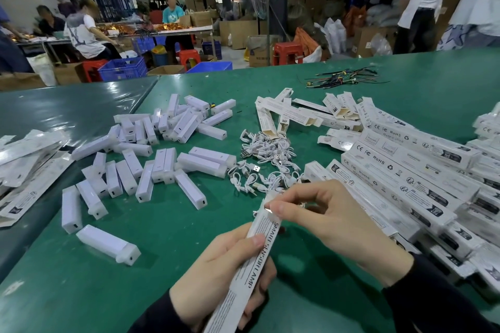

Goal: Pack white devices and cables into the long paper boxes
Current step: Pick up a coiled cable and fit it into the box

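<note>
My left hand (216,276) grips a long white paper box (250,270) printed "SMART SENSOR LAMP", held slanting up and away from me. At the box's far open end my right hand (327,220) pinches the end flap with thumb and fingertips. Several white devices (151,154) lie scattered on the green table (162,246) to the left. A heap of small white cables (266,155) sits just beyond my hands. Whether the held box contains anything is hidden.
Stacked closed boxes (405,170) fill the right side. Open boxes (297,113) lie at the back centre, flat unfolded ones (27,159) at the far left. A bundle of dark wires (341,80) lies far back. People work and stand beyond the table.
</note>
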A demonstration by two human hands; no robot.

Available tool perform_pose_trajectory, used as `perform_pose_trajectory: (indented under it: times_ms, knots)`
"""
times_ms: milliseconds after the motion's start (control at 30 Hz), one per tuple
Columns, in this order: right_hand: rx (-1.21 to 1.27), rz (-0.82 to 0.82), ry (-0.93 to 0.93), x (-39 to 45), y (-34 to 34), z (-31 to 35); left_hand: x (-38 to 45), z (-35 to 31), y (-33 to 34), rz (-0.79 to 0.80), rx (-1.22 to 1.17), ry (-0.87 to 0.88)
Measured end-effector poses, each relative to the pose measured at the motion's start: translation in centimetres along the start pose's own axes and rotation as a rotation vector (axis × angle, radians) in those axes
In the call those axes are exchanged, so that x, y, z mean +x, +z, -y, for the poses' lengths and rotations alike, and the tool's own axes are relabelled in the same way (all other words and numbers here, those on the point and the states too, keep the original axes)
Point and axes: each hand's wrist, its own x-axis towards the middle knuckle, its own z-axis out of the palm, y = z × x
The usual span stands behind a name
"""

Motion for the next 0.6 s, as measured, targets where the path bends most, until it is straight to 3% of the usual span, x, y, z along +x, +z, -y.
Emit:
perform_pose_trajectory:
  times_ms: [267,433,600]
  knots:
    - [-0.058,0.093,0.038,-0.2,0.8,0.0,0.4,0.7,-0.2,-0.097,-0.006,0.050]
    - [0.153,-0.070,0.118,0.2,0.7,-0.4,0.8,0.6,-0.1,-0.158,0.014,0.189]
    - [0.196,0.032,0.101,-0.1,1.5,-0.6,0.7,0.7,0.3,-0.110,0.029,0.233]
